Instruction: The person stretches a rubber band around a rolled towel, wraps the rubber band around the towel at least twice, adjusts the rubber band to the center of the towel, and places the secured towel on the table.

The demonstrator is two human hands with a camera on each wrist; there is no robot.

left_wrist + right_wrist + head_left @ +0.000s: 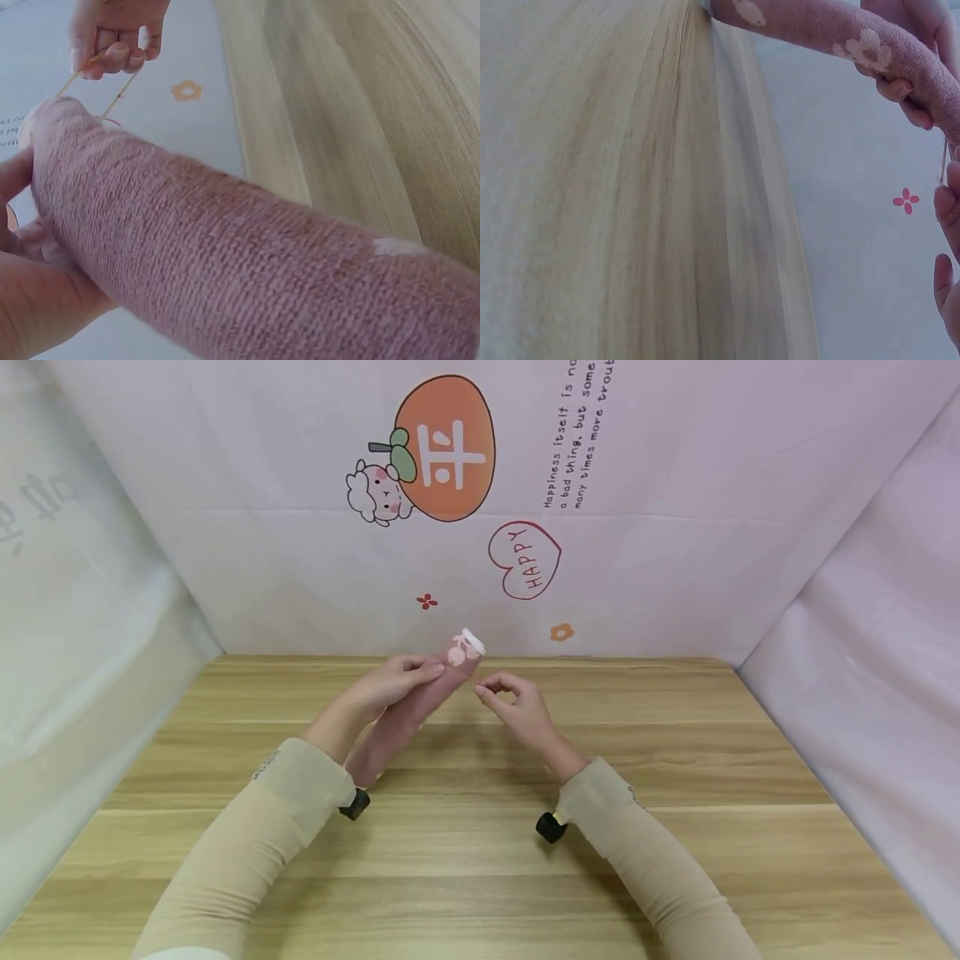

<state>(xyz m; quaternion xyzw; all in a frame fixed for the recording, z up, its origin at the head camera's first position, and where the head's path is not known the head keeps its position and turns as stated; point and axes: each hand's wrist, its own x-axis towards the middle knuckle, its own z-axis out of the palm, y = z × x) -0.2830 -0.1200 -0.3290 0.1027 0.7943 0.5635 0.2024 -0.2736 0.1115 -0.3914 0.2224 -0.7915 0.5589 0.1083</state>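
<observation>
One pink roll (403, 724) slants across mid-frame in the head view, gripped by one left hand (399, 680); one right hand (523, 708) pinches one thin band (122, 95) stretched from the roll's upper end.

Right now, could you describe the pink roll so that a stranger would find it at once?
Start at the wooden table, then look toward its far edge, where the left hand holds a long roll at a slant. Near the roll's far end, the right hand pinches a thin band. Pink knitted cloth with pale patches sets the roll apart from the beige sleeves.
</observation>
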